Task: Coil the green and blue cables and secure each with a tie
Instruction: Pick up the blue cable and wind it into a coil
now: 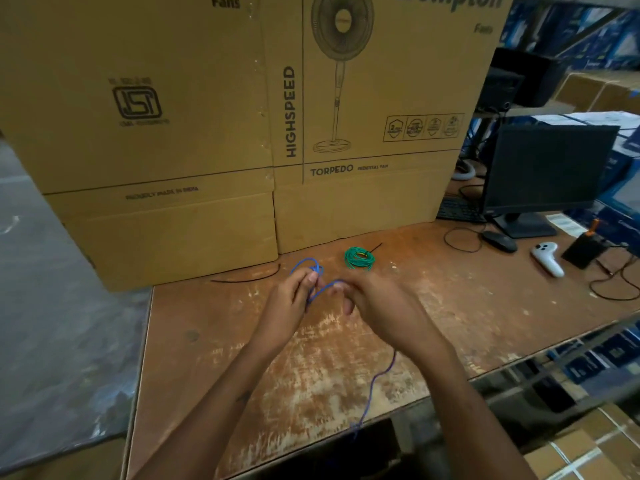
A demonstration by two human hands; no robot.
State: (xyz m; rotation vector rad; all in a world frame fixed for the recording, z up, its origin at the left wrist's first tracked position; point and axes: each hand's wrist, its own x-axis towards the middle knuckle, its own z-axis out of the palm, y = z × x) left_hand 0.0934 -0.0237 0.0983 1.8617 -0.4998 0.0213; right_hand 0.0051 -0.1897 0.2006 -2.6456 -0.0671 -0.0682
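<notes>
At frame centre left hand point(294, 299) pinches the first blue cable point(320, 291) loops, right hand point(374, 303) grips the feed; long tail off the surface point(485, 306) edge may snag, springing loops; green cable point(359, 258) coil sits tied beyond.

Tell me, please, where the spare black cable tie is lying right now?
In the head view, the black cable tie lies on the table left of the hands, beside the cardboard box.
</notes>
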